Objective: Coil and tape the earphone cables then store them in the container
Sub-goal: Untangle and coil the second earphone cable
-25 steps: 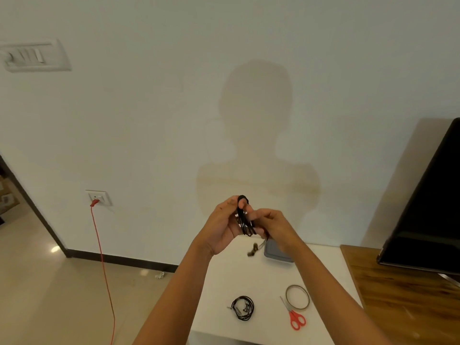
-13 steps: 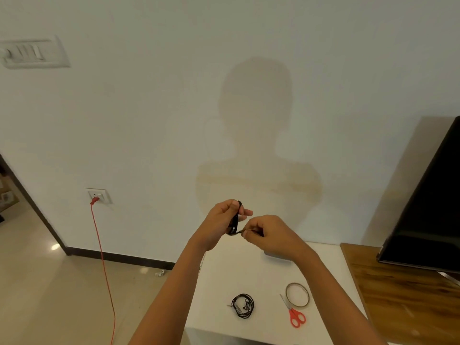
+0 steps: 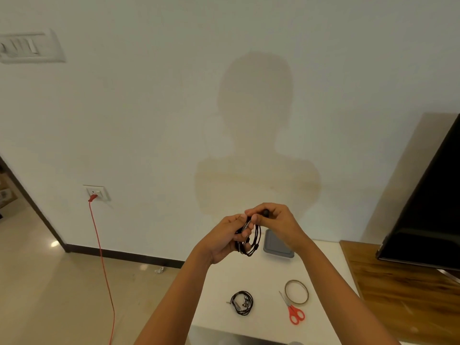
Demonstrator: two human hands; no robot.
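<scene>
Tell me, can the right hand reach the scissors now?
Probably yes, but not freely. The scissors lie uncovered on the table beside the right forearm. But the right hand pinches the cable that the left hand also holds, so it must let go first.

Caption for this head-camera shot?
Left hand and right hand hold a black coiled earphone cable above the white table.

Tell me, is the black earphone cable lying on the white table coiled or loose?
Coiled: the black earphone cable lies on the white table as a small round bundle of loops.
</scene>
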